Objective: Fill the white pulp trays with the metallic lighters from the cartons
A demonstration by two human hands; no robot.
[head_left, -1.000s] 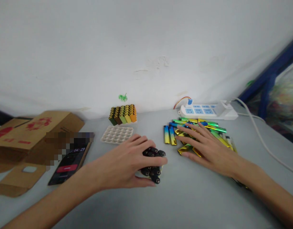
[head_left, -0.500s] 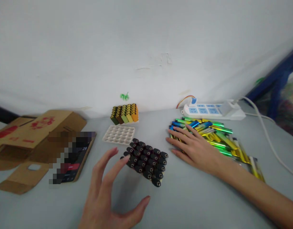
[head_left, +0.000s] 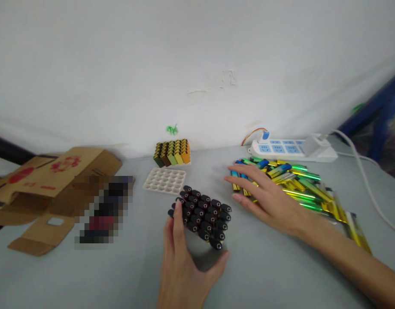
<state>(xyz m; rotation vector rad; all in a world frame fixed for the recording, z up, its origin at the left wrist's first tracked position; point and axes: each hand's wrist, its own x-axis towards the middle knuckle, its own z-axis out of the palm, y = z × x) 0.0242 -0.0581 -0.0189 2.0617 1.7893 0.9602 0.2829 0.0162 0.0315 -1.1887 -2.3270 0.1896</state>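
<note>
My left hand [head_left: 186, 262] reaches around the near side of a block of dark lighters [head_left: 199, 213], which stand packed in rows with black oval ends up. Its index finger is at the block's left edge, and the thumb lies by the near right corner; whether they press on it I cannot tell. My right hand [head_left: 268, 199] rests with fingers stretched over the left end of a pile of loose shiny lighters [head_left: 302, 184] in gold, green and blue. Several blue and gold lighters [head_left: 236, 182] lie side by side under those fingers.
A pale tray with round hollows [head_left: 165, 180] lies behind the block. Beyond it, by the wall, stands a set of coloured lighters [head_left: 173, 153]. A power strip [head_left: 281, 150] with a white cable is back right. Left are an opened cardboard box [head_left: 56, 171] and a pixelated dark device [head_left: 104, 210].
My left hand has moved right and its fingers now reach around the block of dark lighters. My right fingers have shifted slightly on the pile, showing more blue and gold lighters. The view has shifted slightly.
</note>
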